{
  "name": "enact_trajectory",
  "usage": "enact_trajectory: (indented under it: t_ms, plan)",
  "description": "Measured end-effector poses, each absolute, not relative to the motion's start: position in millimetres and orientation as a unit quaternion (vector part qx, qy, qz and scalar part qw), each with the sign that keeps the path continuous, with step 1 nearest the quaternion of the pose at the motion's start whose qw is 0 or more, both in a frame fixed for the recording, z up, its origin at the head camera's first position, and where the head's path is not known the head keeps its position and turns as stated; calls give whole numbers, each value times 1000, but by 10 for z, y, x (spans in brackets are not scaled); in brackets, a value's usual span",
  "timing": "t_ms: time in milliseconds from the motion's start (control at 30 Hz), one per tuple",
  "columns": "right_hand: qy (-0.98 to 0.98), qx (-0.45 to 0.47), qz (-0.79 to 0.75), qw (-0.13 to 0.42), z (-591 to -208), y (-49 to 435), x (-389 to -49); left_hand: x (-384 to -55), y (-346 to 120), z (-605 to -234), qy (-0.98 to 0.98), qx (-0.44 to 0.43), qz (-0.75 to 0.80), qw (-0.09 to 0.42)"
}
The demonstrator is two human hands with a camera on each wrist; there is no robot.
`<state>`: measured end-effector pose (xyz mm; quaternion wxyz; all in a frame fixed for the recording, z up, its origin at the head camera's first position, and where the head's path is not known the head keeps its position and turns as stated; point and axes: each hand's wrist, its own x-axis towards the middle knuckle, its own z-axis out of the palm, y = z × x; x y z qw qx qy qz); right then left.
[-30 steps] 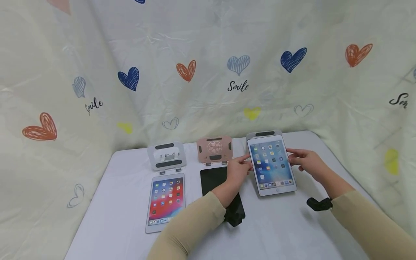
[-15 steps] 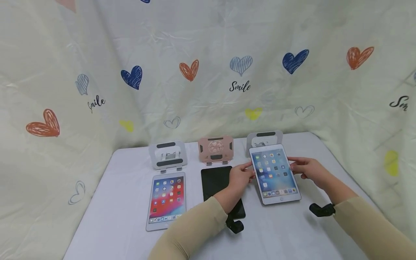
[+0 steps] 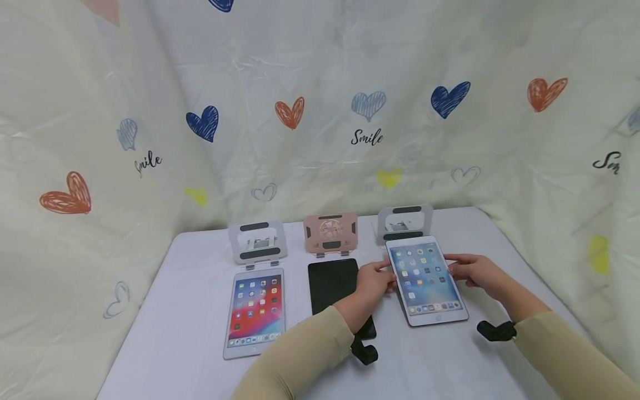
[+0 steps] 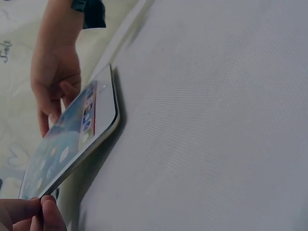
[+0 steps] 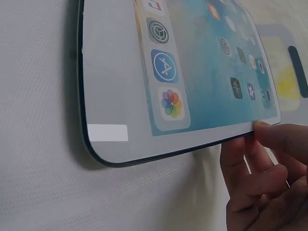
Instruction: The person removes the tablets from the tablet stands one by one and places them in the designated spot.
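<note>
Both hands hold a white-framed tablet (image 3: 425, 283) with a blue app screen, right of centre in the head view. The left hand (image 3: 374, 283) pinches its left edge between thumb and fingers. On the opposite edge, the right hand (image 3: 480, 273) grips with the thumb on top and fingers beneath, as the right wrist view of the hand (image 5: 264, 183) shows. Seen from the left wrist, the tablet (image 4: 72, 139) is tilted, its near end low over the white cloth with a shadow under it. Just behind it stands a grey tablet stand (image 3: 407, 210), its lower part covered.
A black tablet (image 3: 332, 286) lies partly under the left forearm, before a pink stand (image 3: 312, 240). Further left, a white tablet with a red-blue screen (image 3: 255, 308) lies before a silver stand (image 3: 260, 253). A heart-printed curtain (image 3: 325, 161) hangs behind the white table (image 3: 190, 311).
Both hands have drawn the tablet toward the person and slightly right, off the front of the grey stand, so more of that stand shows. The other tablets and stands stay put.
</note>
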<state>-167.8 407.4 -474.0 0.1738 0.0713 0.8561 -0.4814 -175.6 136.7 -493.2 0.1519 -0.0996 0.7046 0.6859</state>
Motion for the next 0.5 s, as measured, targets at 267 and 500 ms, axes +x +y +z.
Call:
enact_trajectory:
  t_ms: [267,500]
  plan:
    - [853,86,-480,186,-4779,4095,-1652,-1669,1404,-4938,702,-89,688,160]
    - [848,91,-484,194,-4793,4113,-1637,-1659,1434,-4948,711,-85,680,157]
